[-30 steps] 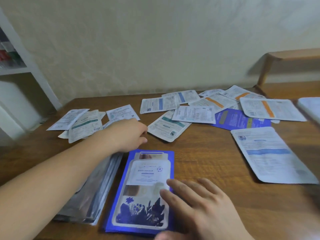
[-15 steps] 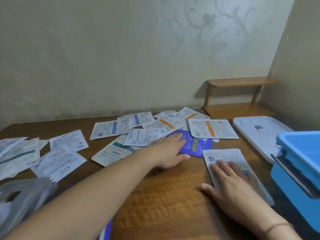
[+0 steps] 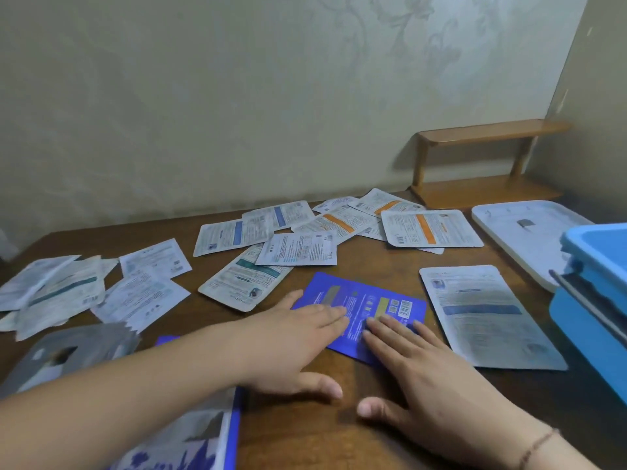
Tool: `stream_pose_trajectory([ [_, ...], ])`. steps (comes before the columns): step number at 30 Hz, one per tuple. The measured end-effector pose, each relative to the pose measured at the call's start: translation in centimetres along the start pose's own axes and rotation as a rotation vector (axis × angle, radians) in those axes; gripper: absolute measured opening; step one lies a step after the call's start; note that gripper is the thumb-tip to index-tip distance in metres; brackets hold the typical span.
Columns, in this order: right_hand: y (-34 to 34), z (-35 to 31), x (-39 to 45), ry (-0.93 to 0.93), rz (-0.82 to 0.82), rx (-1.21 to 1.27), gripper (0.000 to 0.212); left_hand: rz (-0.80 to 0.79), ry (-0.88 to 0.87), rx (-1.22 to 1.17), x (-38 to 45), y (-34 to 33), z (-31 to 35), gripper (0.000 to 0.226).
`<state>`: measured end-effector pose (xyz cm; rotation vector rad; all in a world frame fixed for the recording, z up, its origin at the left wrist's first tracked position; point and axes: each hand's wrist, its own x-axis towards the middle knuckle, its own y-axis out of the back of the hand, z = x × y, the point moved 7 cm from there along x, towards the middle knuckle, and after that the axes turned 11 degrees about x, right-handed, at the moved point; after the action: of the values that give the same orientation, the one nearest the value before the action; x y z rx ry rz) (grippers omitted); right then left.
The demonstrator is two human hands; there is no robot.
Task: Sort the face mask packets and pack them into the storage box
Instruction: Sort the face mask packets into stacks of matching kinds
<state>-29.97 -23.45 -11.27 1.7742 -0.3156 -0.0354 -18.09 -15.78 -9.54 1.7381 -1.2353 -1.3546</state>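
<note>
Head view: both hands flat on the blue packet [image 3: 364, 305], which lies face-down near the middle of the worktop [image 3: 373, 266]. Left hand [image 3: 291, 337] has its fingers straight, resting on the packet's left part, thumb on the wood. Right hand [image 3: 417, 371] likewise, fingers straight on the packet's near-right part, thumb spread on the wood. Fingertips of the two hands sit just beside each other; neither is curled round anything. Large white packet with a blue band [image 3: 485, 317] lies just right of the blue one, apart from both hands. Blue storage box [image 3: 597, 300] stands at the right edge, partly out of frame, with its white lid [image 3: 522, 239] lying flat behind it near the far right corner. White packets with orange stripes [image 3: 431, 228] and blue stripes [image 3: 237, 232] overlap along the far edge; a teal-banded one [image 3: 244, 279] lies just in front of them. More white packets [image 3: 68, 293] spread along the left edge. Grey foil stack [image 3: 71, 354] sits near the left corner, and another blue-edged packet [image 3: 203, 435] lies under the left forearm at the near edge. Small wooden shelf [image 3: 481, 157] stands against the wall at the far right corner.
</note>
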Motion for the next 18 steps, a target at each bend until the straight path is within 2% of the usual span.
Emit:
stream_pose_trajectory([
  [3,-0.1,-2.2,-2.0,0.078,0.054,0.035,0.087,-0.024,0.029,-0.021,-2.0,-1.1,-0.3,0.102],
  [4,-0.1,-3.0,-3.3,0.144,0.118,0.027,0.083,-0.038,0.027,-0.021,-2.6,-1.4,-0.4,0.105],
  [7,0.6,-5.5,-7.7,0.34,0.299,-0.022,0.057,-0.11,-0.055,-0.003,-4.6,-2.2,0.3,0.111],
  [10,0.6,-6.6,-10.4,0.419,0.405,-0.089,0.033,-0.119,-0.131,0.028,-6.0,-2.8,1.9,0.116],
  [14,-0.6,-6.3,-11.2,0.41,0.477,-0.119,0.026,-0.055,-0.185,0.013,-6.2,-2.9,3.3,0.121],
  [18,0.1,-5.8,-11.7,0.408,0.45,0.011,0.031,0.004,-0.271,-0.044,-6.2,-2.6,3.4,0.129],
])
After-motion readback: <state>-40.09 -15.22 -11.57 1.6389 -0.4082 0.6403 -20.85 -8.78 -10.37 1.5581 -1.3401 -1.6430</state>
